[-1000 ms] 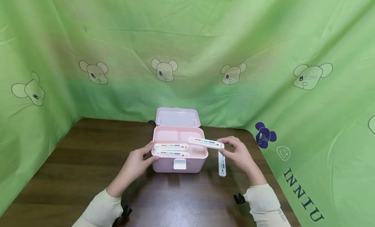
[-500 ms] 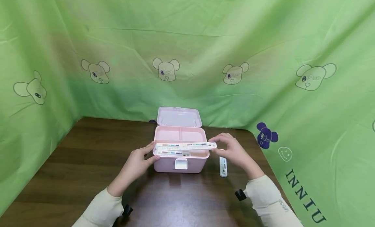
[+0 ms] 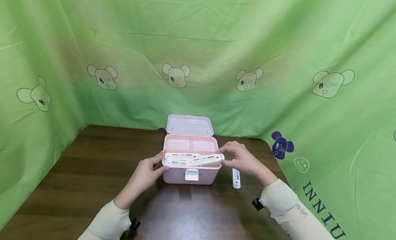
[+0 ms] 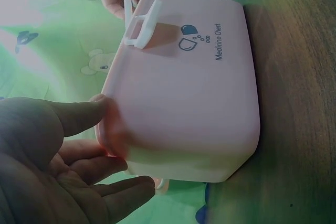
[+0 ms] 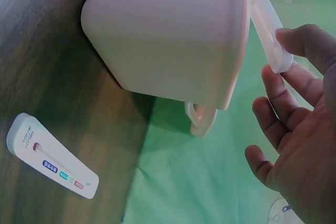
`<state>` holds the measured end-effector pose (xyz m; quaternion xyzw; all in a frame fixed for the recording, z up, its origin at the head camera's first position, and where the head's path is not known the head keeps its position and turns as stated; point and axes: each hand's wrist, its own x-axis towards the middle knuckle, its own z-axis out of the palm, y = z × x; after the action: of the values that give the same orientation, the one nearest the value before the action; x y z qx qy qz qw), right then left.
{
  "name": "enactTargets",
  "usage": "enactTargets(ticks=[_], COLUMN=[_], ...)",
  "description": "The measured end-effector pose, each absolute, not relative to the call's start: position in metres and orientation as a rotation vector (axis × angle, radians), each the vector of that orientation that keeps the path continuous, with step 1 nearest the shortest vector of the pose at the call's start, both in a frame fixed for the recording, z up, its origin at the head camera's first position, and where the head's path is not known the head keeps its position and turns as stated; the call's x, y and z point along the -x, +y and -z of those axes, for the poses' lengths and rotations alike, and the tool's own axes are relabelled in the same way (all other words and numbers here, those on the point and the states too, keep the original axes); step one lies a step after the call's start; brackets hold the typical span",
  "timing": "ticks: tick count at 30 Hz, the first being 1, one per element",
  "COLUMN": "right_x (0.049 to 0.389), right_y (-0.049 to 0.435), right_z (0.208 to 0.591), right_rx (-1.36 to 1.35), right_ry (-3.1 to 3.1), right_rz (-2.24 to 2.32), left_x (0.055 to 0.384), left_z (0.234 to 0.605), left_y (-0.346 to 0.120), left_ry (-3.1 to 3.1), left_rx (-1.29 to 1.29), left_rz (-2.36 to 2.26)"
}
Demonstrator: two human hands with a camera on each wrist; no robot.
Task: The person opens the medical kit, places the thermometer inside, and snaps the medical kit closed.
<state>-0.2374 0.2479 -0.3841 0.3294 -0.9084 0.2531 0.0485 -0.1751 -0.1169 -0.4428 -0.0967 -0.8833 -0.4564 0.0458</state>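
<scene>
A pink medicine box (image 3: 176, 178) stands with its lid (image 3: 189, 125) raised at the back. My left hand (image 3: 144, 170) holds its left end, thumb at the front corner and fingers along the side. My right hand (image 3: 239, 158) pinches the right end of a white thermometer (image 3: 205, 160) between thumb and fingers. This thermometer slants over the box's front compartment, its far end over two other thermometers (image 3: 180, 155) lying at the left. In the right wrist view, the held thermometer (image 5: 266, 24) sticks out past the box's rim.
Another thermometer (image 5: 55, 158) lies face up on the dark wooden table (image 3: 102, 164), right of the box. A white latch (image 3: 191, 174) sits on the box's front. Behind the box is a divided rear compartment (image 3: 177, 142). Green cloth (image 3: 201, 44) with bear prints surrounds the table.
My right hand has moved left and slightly down with the thermometer, which now tilts with its left end lower. My left hand stays at the box's left end.
</scene>
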Motion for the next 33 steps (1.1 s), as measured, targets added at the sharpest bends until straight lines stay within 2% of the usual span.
enactTargets(ticks=[19,33], right_x=[0.250,0.258], right_y=[0.241,0.222], right_z=[0.367,0.369], right_rx=[-1.415,-1.519], right_ry=[-2.782,-2.780], right_rz=[-0.486,-0.443], left_x=[0.175,0.175], left_z=[0.440,0.439], left_y=[-0.117,-0.118], left_ry=[-2.699,-2.697], left_rx=[0.287,0.283], left_rz=[1.388,1.397])
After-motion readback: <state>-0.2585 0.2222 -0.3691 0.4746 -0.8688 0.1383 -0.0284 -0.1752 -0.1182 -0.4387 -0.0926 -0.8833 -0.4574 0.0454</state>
